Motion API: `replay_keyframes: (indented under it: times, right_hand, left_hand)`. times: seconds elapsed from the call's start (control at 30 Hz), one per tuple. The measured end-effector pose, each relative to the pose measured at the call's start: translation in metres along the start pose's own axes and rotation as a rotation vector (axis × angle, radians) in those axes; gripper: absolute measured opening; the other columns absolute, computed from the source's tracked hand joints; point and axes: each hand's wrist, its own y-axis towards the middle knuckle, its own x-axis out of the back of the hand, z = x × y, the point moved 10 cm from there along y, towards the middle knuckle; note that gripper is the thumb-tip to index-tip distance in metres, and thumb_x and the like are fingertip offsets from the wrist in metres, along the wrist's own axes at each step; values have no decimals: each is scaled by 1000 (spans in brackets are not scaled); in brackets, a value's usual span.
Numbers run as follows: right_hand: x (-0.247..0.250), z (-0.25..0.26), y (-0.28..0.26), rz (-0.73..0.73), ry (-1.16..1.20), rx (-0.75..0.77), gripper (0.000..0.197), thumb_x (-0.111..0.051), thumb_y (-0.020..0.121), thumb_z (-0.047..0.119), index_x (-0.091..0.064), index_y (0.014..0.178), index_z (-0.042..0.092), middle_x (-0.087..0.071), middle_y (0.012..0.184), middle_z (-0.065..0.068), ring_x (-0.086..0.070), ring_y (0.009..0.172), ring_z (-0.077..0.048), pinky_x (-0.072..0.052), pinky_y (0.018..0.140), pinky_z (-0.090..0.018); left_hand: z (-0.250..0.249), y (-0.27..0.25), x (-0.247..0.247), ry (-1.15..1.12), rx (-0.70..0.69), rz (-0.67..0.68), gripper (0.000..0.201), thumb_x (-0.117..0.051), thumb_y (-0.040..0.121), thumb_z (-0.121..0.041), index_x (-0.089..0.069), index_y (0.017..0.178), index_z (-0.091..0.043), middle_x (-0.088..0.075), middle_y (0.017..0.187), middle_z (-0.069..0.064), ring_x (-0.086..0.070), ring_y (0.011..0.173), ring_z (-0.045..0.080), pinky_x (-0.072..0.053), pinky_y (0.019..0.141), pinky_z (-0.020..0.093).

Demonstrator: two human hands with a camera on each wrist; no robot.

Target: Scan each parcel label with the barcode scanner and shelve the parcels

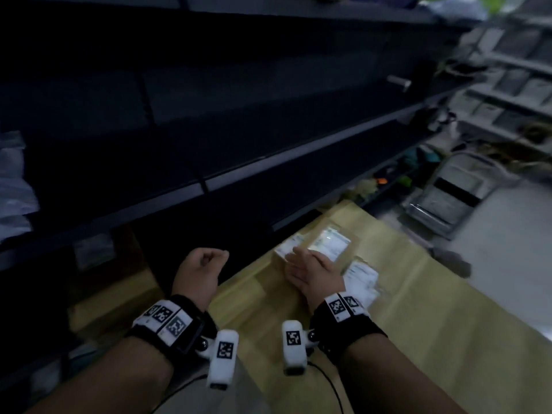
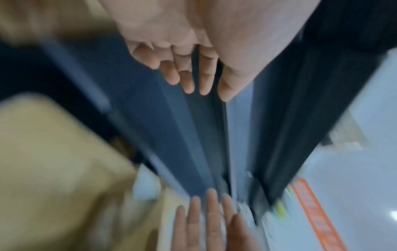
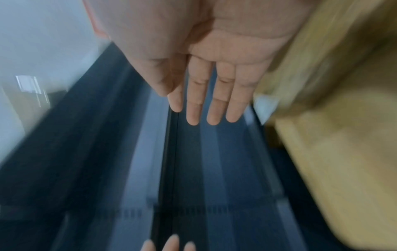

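Observation:
Small brown parcels with white labels lie on a yellowish sheet [image 1: 418, 309] in front of dark shelves. The brightest-labelled parcel [image 1: 330, 243] sits just beyond my right hand [image 1: 307, 270], and a second labelled parcel [image 1: 363, 277] lies to its right. In the right wrist view the right hand [image 3: 204, 101] has straight fingers and holds nothing. I cannot tell whether it touches a parcel. My left hand [image 1: 200, 270] hangs near the shelf front, loosely curled and empty, as the left wrist view [image 2: 193, 76] confirms. No barcode scanner shows in any view.
Long dark shelf boards [image 1: 268, 162] run across the left and middle. Pale bags [image 1: 15, 189] lie on the shelf at far left. A small cylinder [image 1: 398, 82] rests on an upper board. A folded metal step stool [image 1: 448, 192] stands on the grey floor at right.

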Motion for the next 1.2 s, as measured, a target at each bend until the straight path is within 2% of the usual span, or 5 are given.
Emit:
replay_keyframes:
  times: [0.33, 0.57, 0.7, 0.87, 1.2]
  right_hand:
    - [309, 6, -86, -399, 175, 13, 22, -62, 106, 16, -78, 108, 2, -80, 106, -26, -73, 82, -32, -61, 77, -42]
    - [478, -29, -153, -717, 272, -71, 23, -57, 110, 20, -75, 113, 6, -77, 110, -18, -71, 103, -37, -58, 99, -55]
    - [526, -73, -171, -825, 298, -198, 19, -59, 108, 19, -73, 112, 5, -75, 111, -15, -69, 107, -35, -60, 79, -45]
    - [565, -135, -181, -870, 165, -430, 28, -64, 104, 31, -71, 100, 3, -75, 107, -16, -69, 92, -35, -56, 104, -60]
    - [554, -184, -163, -585, -294, -642, 55, -66, 105, 38, -62, 142, -3, -59, 112, -11, -56, 99, -26, -48, 77, -30]
  left_hand:
    - [23, -124, -241, 6, -21, 318, 26, -66, 100, -33, -70, 102, -8, -67, 84, 6, -59, 76, 22, -44, 64, 31]
    - [63, -185, -338, 19, 71, 478, 25, -59, 104, -31, -73, 92, -15, -73, 92, 3, -62, 83, 21, -48, 77, 37]
    - [59, -202, -361, 59, 40, 506, 26, -54, 107, -25, -72, 97, -9, -71, 91, 3, -60, 79, 15, -45, 68, 30]
    - [67, -203, -372, 131, 13, 498, 27, -55, 106, -27, -72, 94, -12, -72, 90, 3, -62, 81, 17, -46, 70, 31]
    - [50, -165, -366, 487, -219, 327, 33, -70, 88, -44, -63, 116, -26, -66, 119, 3, -66, 103, 25, -58, 92, 49]
